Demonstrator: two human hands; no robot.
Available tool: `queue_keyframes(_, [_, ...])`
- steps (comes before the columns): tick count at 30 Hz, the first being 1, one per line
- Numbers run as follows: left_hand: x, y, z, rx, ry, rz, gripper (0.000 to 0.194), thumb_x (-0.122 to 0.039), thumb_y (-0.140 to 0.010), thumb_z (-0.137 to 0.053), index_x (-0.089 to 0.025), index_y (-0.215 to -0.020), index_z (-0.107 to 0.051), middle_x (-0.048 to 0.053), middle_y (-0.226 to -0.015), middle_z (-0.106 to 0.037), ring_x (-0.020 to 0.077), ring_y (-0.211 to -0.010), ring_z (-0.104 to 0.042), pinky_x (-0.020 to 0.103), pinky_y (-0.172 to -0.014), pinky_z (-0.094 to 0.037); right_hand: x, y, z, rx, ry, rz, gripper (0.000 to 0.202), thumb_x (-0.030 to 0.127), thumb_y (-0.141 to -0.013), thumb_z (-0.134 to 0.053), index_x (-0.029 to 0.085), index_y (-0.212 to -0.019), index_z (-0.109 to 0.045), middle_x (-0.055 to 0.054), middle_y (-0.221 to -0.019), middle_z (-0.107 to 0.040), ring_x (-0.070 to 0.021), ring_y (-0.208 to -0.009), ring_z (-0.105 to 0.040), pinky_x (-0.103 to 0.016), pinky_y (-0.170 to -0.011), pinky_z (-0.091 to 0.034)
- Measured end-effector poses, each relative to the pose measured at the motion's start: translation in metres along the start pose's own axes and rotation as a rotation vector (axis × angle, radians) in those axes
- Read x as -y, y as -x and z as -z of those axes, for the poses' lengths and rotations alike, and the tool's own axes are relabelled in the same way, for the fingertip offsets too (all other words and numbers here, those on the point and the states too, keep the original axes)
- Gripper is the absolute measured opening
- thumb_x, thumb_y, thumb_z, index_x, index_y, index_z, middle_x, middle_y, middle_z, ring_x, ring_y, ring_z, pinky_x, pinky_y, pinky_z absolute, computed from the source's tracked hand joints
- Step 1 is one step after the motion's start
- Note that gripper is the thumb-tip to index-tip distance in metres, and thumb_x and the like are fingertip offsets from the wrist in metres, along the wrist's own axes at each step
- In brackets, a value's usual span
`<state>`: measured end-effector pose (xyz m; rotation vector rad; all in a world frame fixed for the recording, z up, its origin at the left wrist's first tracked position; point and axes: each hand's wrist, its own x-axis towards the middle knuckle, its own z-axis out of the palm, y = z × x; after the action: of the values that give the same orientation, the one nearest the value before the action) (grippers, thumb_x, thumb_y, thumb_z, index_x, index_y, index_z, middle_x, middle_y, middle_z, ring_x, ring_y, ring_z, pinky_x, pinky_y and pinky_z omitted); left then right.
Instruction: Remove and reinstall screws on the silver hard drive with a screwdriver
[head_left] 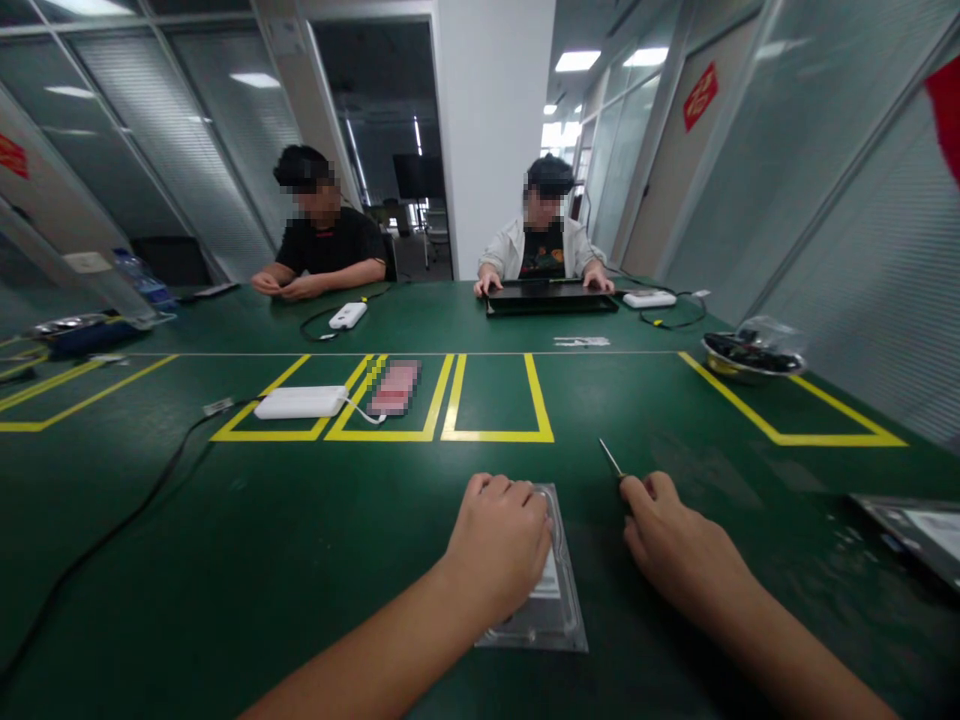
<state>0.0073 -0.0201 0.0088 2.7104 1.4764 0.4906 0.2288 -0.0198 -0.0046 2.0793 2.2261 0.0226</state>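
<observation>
A silver hard drive (559, 580) with a white label lies flat on the green table in front of me. My left hand (501, 545) rests over its left and upper part, fingers curled against it; the fingertips are hidden underneath. To the right of the drive, my right hand (664, 535) is closed around a screwdriver (610, 457). Its thin metal shaft points up and left, away from the drive, and most of the handle is covered by my fingers.
A white power bank (301, 402) is cabled to a phone (395, 388) within yellow tape outlines. A metal bowl (752, 355) of dark parts stands right. Another drive-like device (911, 535) lies at the right edge. Two people sit opposite, one touching a black panel (551, 297).
</observation>
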Motion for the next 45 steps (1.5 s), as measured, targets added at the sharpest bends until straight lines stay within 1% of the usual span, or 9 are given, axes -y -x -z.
queue_keyframes(5, [0.004,0.001,0.009,0.055,0.019,-0.037,0.025,-0.021,-0.099,-0.044,-0.021,-0.113,-0.064,0.006,-0.117,-0.069,0.0273,-0.106,-0.061,0.049,-0.092,-0.040,-0.007,0.000,-0.002,-0.069,0.006,0.010,0.017,0.019,-0.097,-0.046,0.016,-0.113,-0.051,-0.007,-0.104,-0.044,-0.0137,-0.072,-0.056,-0.022,-0.053,-0.032])
queue_keyframes(9, [0.008,0.005,0.020,0.102,0.095,-0.023,0.026,-0.019,-0.100,-0.042,-0.022,-0.117,-0.061,0.005,-0.117,-0.068,0.0253,-0.110,-0.060,0.047,-0.094,-0.040,-0.014,-0.003,-0.007,-0.091,-0.075,0.041,0.015,0.014,-0.096,-0.045,0.015,-0.111,-0.050,-0.006,-0.102,-0.043,-0.0121,-0.071,-0.052,-0.024,-0.060,-0.038])
queue_keyframes(12, [0.011,0.012,0.024,0.095,0.134,-0.001,0.026,-0.023,-0.100,-0.041,-0.023,-0.119,-0.059,0.004,-0.122,-0.066,0.0247,-0.113,-0.058,0.047,-0.096,-0.040,-0.014,-0.005,-0.008,-0.084,-0.138,0.047,0.014,0.012,-0.096,-0.042,0.013,-0.108,-0.050,-0.007,-0.103,-0.043,-0.0110,-0.069,-0.050,-0.025,-0.063,-0.039])
queue_keyframes(14, [0.014,0.017,0.023,0.055,0.137,0.033,0.028,-0.025,-0.099,-0.045,-0.023,-0.123,-0.057,0.004,-0.127,-0.063,0.0255,-0.118,-0.055,0.048,-0.100,-0.038,-0.013,-0.006,-0.006,-0.089,-0.160,0.054,0.014,0.012,-0.096,-0.041,0.013,-0.107,-0.050,-0.007,-0.104,-0.043,-0.0109,-0.070,-0.050,-0.025,-0.064,-0.040])
queue_keyframes(20, [0.031,0.029,0.011,-0.120,0.146,0.203,0.043,-0.034,-0.094,-0.054,-0.021,-0.134,-0.049,0.009,-0.134,-0.056,0.0281,-0.124,-0.048,0.049,-0.103,-0.037,-0.012,-0.009,-0.005,-0.128,-0.157,0.071,0.013,0.017,-0.097,-0.044,0.014,-0.108,-0.051,-0.008,-0.106,-0.044,-0.0140,-0.077,-0.053,-0.025,-0.065,-0.043])
queue_keyframes(25, [0.051,0.032,-0.007,-0.163,0.218,0.321,0.052,-0.041,-0.091,-0.058,-0.016,-0.136,-0.046,0.013,-0.129,-0.056,0.0296,-0.120,-0.051,0.048,-0.099,-0.042,-0.017,-0.009,-0.010,-0.187,-0.138,0.100,0.016,0.024,-0.098,-0.045,0.016,-0.110,-0.051,-0.007,-0.105,-0.046,-0.0155,-0.079,-0.054,-0.026,-0.062,-0.043])
queue_keyframes(32, [0.065,0.030,-0.022,-0.190,0.338,0.398,0.044,-0.040,-0.091,-0.059,-0.016,-0.126,-0.051,0.011,-0.117,-0.061,0.0262,-0.110,-0.056,0.045,-0.096,-0.045,-0.022,-0.010,-0.009,-0.194,-0.144,0.093,0.016,0.026,-0.097,-0.045,0.017,-0.107,-0.052,-0.007,-0.105,-0.048,-0.0167,-0.082,-0.054,-0.027,-0.063,-0.042])
queue_keyframes(37, [0.069,0.024,-0.026,-0.221,0.348,0.431,0.033,-0.038,-0.093,-0.055,-0.017,-0.119,-0.055,0.008,-0.109,-0.064,0.0244,-0.104,-0.058,0.042,-0.093,-0.046,-0.025,-0.011,-0.010,-0.228,-0.108,0.095,0.018,0.028,-0.098,-0.041,0.017,-0.105,-0.054,-0.007,-0.101,-0.049,-0.0171,-0.080,-0.054,-0.027,-0.063,-0.042])
queue_keyframes(45, [0.068,0.022,-0.027,-0.216,0.337,0.434,0.028,-0.037,-0.095,-0.052,-0.020,-0.116,-0.058,0.006,-0.106,-0.066,0.0244,-0.102,-0.059,0.042,-0.091,-0.045,-0.027,-0.011,-0.005,-0.182,-0.060,0.061,0.019,0.032,-0.101,-0.041,0.018,-0.105,-0.054,-0.006,-0.100,-0.050,-0.0178,-0.081,-0.056,-0.027,-0.062,-0.042])
